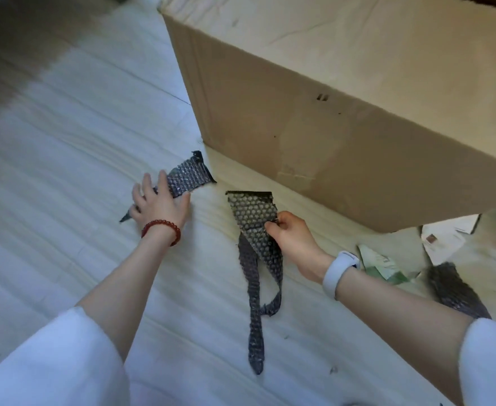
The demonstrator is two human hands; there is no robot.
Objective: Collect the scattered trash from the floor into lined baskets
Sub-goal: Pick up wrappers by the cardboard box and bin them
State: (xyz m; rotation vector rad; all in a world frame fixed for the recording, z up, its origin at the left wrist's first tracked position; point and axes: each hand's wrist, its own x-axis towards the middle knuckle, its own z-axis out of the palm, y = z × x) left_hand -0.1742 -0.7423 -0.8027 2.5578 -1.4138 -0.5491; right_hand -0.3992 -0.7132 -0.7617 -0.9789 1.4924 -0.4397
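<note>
A dark scrap of bubble wrap (188, 174) lies on the pale floor by the corner of a big cardboard box. My left hand (159, 203), with a red bead bracelet, rests on its near end with fingers spread. A second, longer strip of dark bubble wrap (254, 213) hangs from my right hand (288, 233), which pinches it at mid-length; its torn tail trails down over the floor. No lined basket is in view.
The large cardboard box (343, 118) fills the upper right. To the right of my right arm lie a green-and-white paper scrap (383, 263), a torn white paper (443, 238) and another dark bubble-wrap piece (454, 291). Pale floor (65, 171) stretches to the left.
</note>
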